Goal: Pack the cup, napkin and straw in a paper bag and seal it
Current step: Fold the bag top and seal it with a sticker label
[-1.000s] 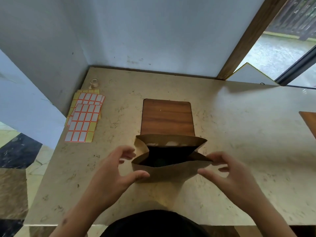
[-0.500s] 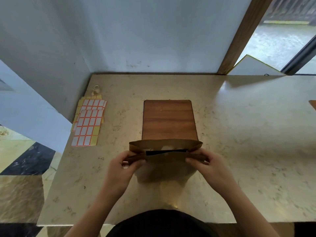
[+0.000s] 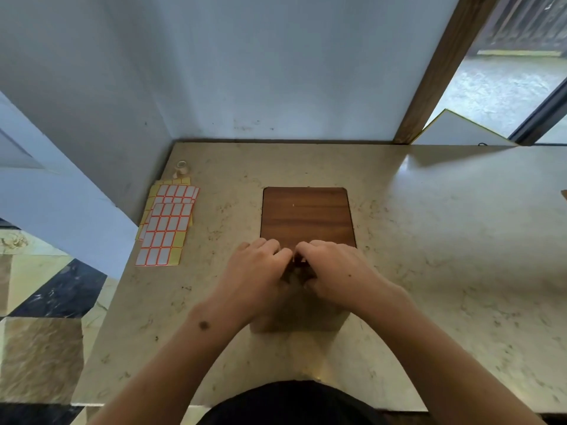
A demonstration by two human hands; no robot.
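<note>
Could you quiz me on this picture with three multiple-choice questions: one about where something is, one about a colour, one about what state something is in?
1. Where do the sticker sheets lie?
A. left of the wooden board
B. on the board
C. by the table's right edge

2. What colour are the label borders?
A. green
B. orange-red
C. black

3. What are the two hands doing?
A. resting apart
B. meeting over the paper bag's top
C. peeling a sticker

Answers: 1 A, the sheets sit near the left wall. 2 B, orange-red frames show. 3 B, left hand and right hand curl together on the bag's top.
</note>
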